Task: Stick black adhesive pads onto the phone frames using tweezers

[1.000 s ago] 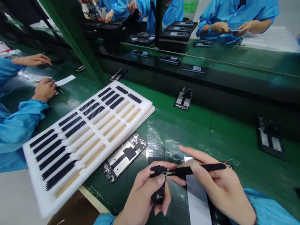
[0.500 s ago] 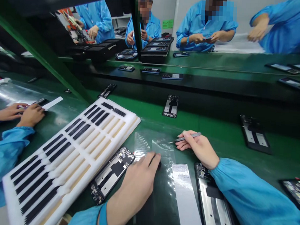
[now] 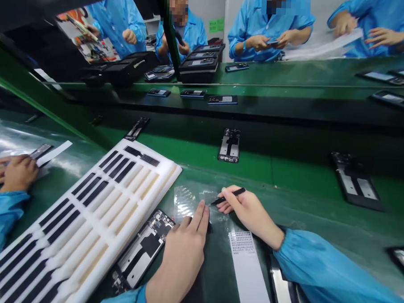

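My right hand (image 3: 246,211) is closed on dark tweezers (image 3: 231,195), their tips pointing left onto a clear film sheet (image 3: 184,202) on the bench. With two fingers stretched out, my left hand (image 3: 186,247) presses at the film close to the tweezer tips; its thumb is hidden. A small dark piece shows beside those fingers, too unclear to name. Left of this hand lies an opened phone frame (image 3: 144,249) with bare circuitry. A white strip (image 3: 250,269) with rows of small dark marks lies below my right hand. Another phone frame (image 3: 285,284) is partly under my right sleeve.
A white foam tray (image 3: 95,218) with black strips in its slots stands at left. Phone frames (image 3: 229,146) lie on the green line beyond. A shelf holds several phones (image 3: 222,99). A co-worker's hands (image 3: 18,172) are at far left; other people in blue work opposite.
My right hand has brought the tweezers left and down to my left fingertips. My left fingers have straightened on the film. The view has shifted slightly; co-workers' hands opposite have moved.
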`<state>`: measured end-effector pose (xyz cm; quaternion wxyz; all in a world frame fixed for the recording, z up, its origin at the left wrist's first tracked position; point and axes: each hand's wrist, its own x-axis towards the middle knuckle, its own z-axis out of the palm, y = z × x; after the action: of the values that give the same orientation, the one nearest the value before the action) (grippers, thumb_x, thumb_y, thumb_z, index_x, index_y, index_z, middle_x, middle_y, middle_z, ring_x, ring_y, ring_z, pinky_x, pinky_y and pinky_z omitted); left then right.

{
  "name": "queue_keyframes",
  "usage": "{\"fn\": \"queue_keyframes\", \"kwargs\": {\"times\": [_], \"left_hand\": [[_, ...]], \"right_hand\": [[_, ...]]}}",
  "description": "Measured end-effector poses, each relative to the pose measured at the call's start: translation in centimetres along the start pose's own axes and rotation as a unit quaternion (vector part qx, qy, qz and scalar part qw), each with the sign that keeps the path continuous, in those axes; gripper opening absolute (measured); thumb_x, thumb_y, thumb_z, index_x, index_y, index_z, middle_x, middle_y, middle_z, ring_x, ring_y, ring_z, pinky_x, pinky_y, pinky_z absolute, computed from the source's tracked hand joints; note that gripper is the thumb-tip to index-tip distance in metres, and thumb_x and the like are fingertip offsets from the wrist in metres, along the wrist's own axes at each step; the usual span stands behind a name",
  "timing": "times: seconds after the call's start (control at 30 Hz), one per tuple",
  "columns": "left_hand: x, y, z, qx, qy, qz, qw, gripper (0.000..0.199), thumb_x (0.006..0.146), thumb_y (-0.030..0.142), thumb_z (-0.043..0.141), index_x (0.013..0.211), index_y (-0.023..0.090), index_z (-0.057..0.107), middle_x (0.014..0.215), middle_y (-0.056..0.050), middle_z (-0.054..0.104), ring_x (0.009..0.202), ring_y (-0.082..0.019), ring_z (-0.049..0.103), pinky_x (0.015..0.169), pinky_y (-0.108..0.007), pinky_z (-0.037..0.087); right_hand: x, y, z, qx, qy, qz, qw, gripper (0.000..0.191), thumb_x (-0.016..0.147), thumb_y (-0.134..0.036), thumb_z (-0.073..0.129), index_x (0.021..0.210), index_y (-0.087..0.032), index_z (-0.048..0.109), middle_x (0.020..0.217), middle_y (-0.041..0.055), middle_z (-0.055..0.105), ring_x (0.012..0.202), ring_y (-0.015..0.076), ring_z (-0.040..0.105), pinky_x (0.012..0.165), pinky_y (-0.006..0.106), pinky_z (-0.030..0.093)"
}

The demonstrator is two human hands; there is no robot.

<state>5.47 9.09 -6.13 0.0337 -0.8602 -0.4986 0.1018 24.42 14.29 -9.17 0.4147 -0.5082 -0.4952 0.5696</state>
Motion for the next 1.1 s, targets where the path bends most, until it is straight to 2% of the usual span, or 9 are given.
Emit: {"fn": "queue_keyframes", "kwargs": {"times": [0.57,0.7,0.77,0.8,0.87,0.93,1.0,1.03,1.1], "left_hand": [[0.1,-0.4,0.4,-0.048,-0.009,0.023,0.999,0.076,0.071,-0.005,0.044,0.145,0.011,0.049,0.154,-0.010,0.044,0.090,-0.026,0.070,0.062,-0.035,0.061],[0.1,-0.8,1.0,-0.165,0.056,-0.028,0.984,0.065,0.080,-0.006,0.040,0.138,0.018,0.055,0.142,-0.010,0.060,0.102,-0.025,0.069,0.076,-0.034,0.059],[0.3,-1.2,0.7,-0.328,0.103,-0.095,0.934,0.047,0.092,0.004,0.040,0.134,0.020,0.055,0.128,-0.011,0.069,0.107,-0.024,0.067,0.087,-0.036,0.055],[0.4,-1.4,0.4,-0.431,0.111,-0.131,0.886,0.037,0.097,0.013,0.042,0.131,0.021,0.054,0.121,-0.011,0.070,0.103,-0.023,0.067,0.085,-0.036,0.055],[0.5,-1.7,-0.4,-0.637,0.080,-0.175,0.746,0.026,0.100,0.030,0.046,0.123,0.020,0.053,0.111,-0.010,0.070,0.082,-0.019,0.066,0.068,-0.030,0.054],[0.5,-1.9,-1.3,-0.787,0.010,-0.170,0.592,0.024,0.098,0.036,0.051,0.113,0.018,0.054,0.095,-0.007,0.068,0.063,-0.013,0.056,0.053,-0.025,0.045],[0.4,-1.9,-2.1,-0.864,-0.045,-0.151,0.478,0.023,0.095,0.034,0.055,0.111,0.016,0.056,0.078,-0.002,0.063,0.057,-0.011,0.051,0.050,-0.023,0.040],[0.3,-1.8,-2.4,-0.883,-0.063,-0.144,0.442,0.024,0.094,0.032,0.057,0.112,0.015,0.057,0.074,-0.001,0.061,0.056,-0.011,0.051,0.051,-0.023,0.040],[0.2,-1.7,-2.9,-0.904,-0.080,-0.130,0.399,0.028,0.092,0.028,0.061,0.116,0.015,0.056,0.072,-0.001,0.060,0.055,-0.011,0.052,0.050,-0.024,0.039]], "right_hand": [[-0.7,-0.6,-0.3,-0.054,0.000,-0.054,0.997,0.041,0.098,-0.055,0.052,0.091,-0.018,0.068,0.080,0.0065,0.076,0.073,0.0188,0.075,0.066,0.028,0.062],[-0.5,-0.3,-0.3,-0.039,0.005,-0.054,0.998,0.043,0.096,-0.056,0.054,0.095,-0.016,0.069,0.080,0.0075,0.077,0.073,0.0195,0.075,0.066,0.028,0.062],[-0.6,-0.7,-0.5,-0.022,0.031,-0.053,0.998,0.043,0.096,-0.056,0.056,0.096,-0.015,0.069,0.077,0.0079,0.076,0.070,0.0197,0.075,0.064,0.028,0.061],[-0.8,-1.0,-0.6,-0.011,0.050,-0.056,0.997,0.043,0.096,-0.055,0.056,0.097,-0.014,0.070,0.074,0.0076,0.076,0.069,0.0196,0.074,0.063,0.028,0.060],[-1.5,-2.2,-0.8,0.005,0.080,-0.071,0.994,0.039,0.097,-0.051,0.056,0.096,-0.015,0.071,0.071,0.0068,0.075,0.067,0.0185,0.073,0.062,0.026,0.059],[-2.6,-3.6,-0.8,0.003,0.083,-0.100,0.992,0.035,0.099,-0.047,0.055,0.093,-0.017,0.073,0.075,0.0063,0.076,0.067,0.0169,0.073,0.063,0.025,0.059],[-3.7,-4.8,-0.7,-0.010,0.070,-0.130,0.989,0.033,0.100,-0.043,0.056,0.090,-0.018,0.074,0.078,0.0053,0.076,0.065,0.0153,0.072,0.063,0.023,0.059],[-4.1,-5.2,-0.5,-0.016,0.065,-0.141,0.988,0.032,0.100,-0.042,0.056,0.089,-0.019,0.074,0.078,0.0048,0.076,0.064,0.0149,0.072,0.063,0.023,0.060],[-4.6,-5.6,-0.2,-0.023,0.057,-0.152,0.987,0.030,0.100,-0.041,0.056,0.090,-0.019,0.075,0.078,0.0041,0.075,0.062,0.0146,0.071,0.060,0.023,0.060]]}}
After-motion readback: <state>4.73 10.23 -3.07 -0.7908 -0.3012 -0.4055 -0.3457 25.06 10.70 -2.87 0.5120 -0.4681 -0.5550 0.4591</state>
